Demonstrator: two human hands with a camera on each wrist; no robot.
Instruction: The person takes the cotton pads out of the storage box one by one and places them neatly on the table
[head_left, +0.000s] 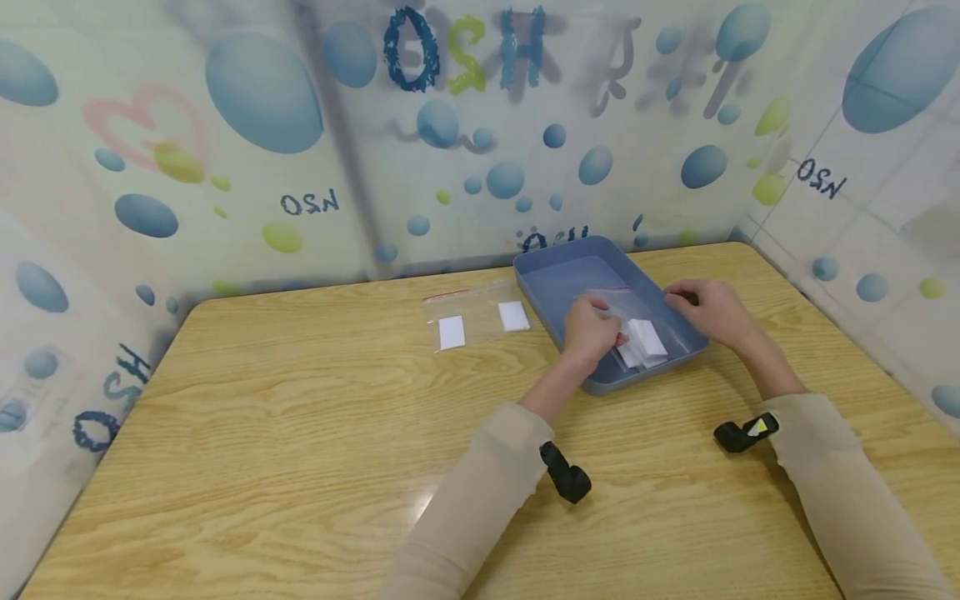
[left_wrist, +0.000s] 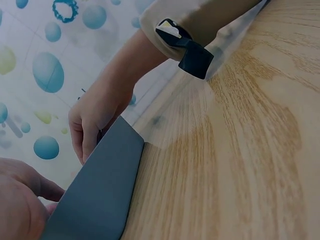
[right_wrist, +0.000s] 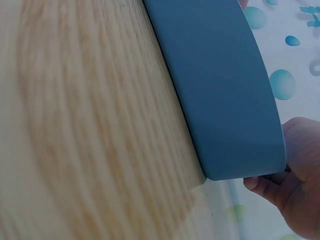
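In the head view, a blue-grey tray [head_left: 600,383] sits on the wooden tabletop [head_left: 300,417], set slantwise with its near end between the two forearms, which probably lets both hands come to it without crossing. Inside, toward that near end, lies clear bagging [head_left: 637,343] with white pieces in it, and the left hand [head_left: 592,329] reaches over the left side wall to it. Its fingers are curled and seem to pinch the bagging, perhaps because a loose edge is easier to take than the flat pieces; the film is too transparent to show the exact grip. The right hand [head_left: 708,310] comes from the other side, thumb and fingers drawn together at the right rim, apparently pinching it, likely to stop the tray sliding while the left works inside. To the left of the tray, a clear packet [head_left: 480,321] with two white squares lies flat on the wood, spread so that both squares show; whether it is one bag or two I cannot tell. The left wrist view looks along the outside of a tray wall, which hides the contents and the left fingertips; beyond it the right hand hangs fingers downward at the far side, a black wrist mount [left_wrist: 192,57] on its sleeve. In the right wrist view the tray's base meets the wood, so the tabletop bears its weight, and the right thumb shows at the corner, the other fingertips hidden by the wall.
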